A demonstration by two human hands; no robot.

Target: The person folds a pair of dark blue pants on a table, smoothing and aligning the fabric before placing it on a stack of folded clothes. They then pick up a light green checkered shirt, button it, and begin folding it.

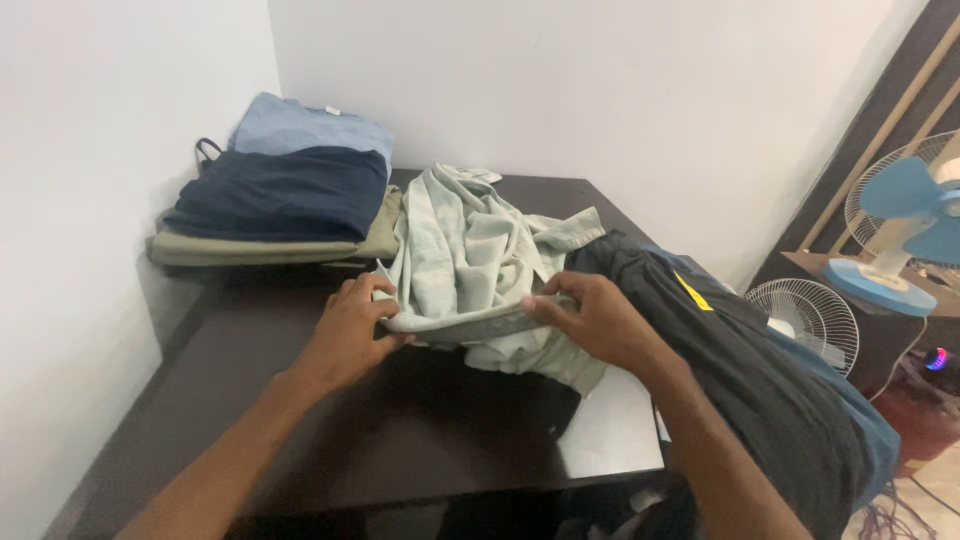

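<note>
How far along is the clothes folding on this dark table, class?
Done: three folded garments are stacked at the back left, navy one on top. In hand: the left hand and right hand grip the edge of a pale green garment. Left: a black garment still lies unfolded at right.
</note>
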